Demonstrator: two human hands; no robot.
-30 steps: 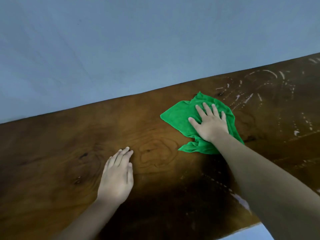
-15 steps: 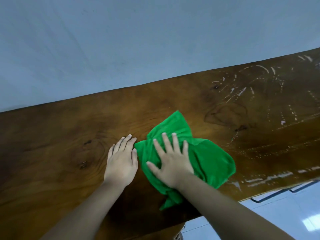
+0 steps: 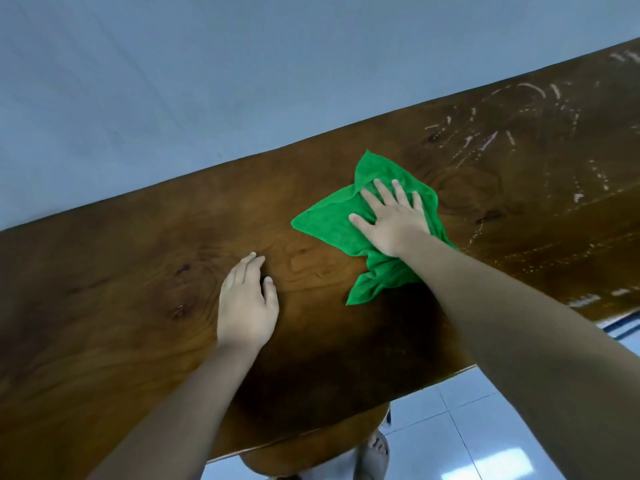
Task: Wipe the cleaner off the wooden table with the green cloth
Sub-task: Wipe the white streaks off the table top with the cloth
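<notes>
A crumpled green cloth point(image 3: 332, 221) lies on the dark wooden table point(image 3: 121, 278), right of centre. My right hand point(image 3: 393, 216) presses flat on the cloth with fingers spread and straight. My left hand point(image 3: 247, 299) rests palm down on the bare wood to the left of the cloth, apart from it. White streaks and dotted lines of cleaner point(image 3: 485, 143) cover the wood to the right of the cloth and run toward the far right corner. More white smears point(image 3: 585, 299) sit near the front edge on the right.
A plain blue-grey wall point(image 3: 242, 81) rises behind the table's far edge. White floor tiles point(image 3: 467, 427) show below the front edge at lower right, with my foot point(image 3: 375, 455) beside the table's wooden base.
My right hand slid the cloth from near my left hand back out to the right and away from me. My left hand stayed on the wood.
</notes>
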